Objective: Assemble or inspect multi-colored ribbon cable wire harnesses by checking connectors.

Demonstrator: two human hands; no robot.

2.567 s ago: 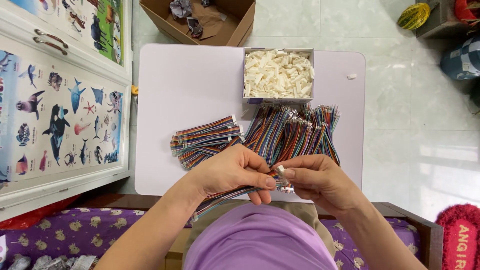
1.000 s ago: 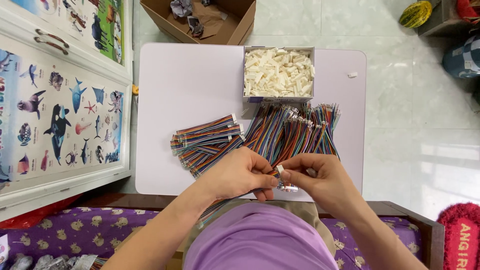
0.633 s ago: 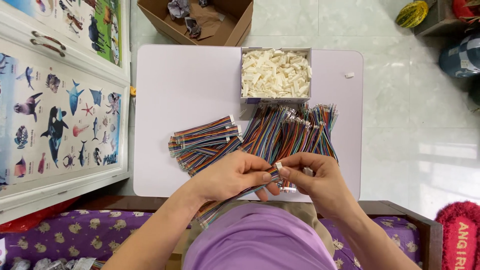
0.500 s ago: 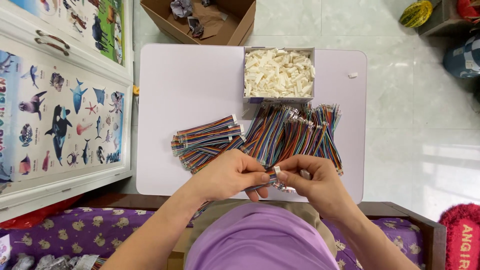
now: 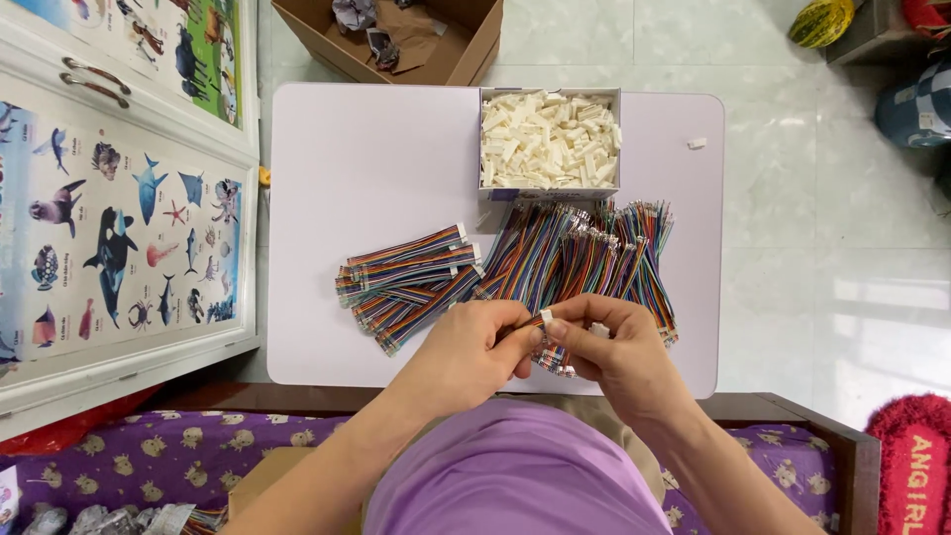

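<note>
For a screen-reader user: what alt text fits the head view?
Both hands, left hand and right hand, pinch a multicoloured ribbon cable over a white table. Behind lie more cable piles and a box of white connectors.

Smooth matt table (image 5: pixel 376 168), glossy plastic-coated wires (image 5: pixel 584 258)

Left hand (image 5: pixel 466 352) and right hand (image 5: pixel 619 352) close together — fingertips pinched, meeting, forearms angled inward
</note>
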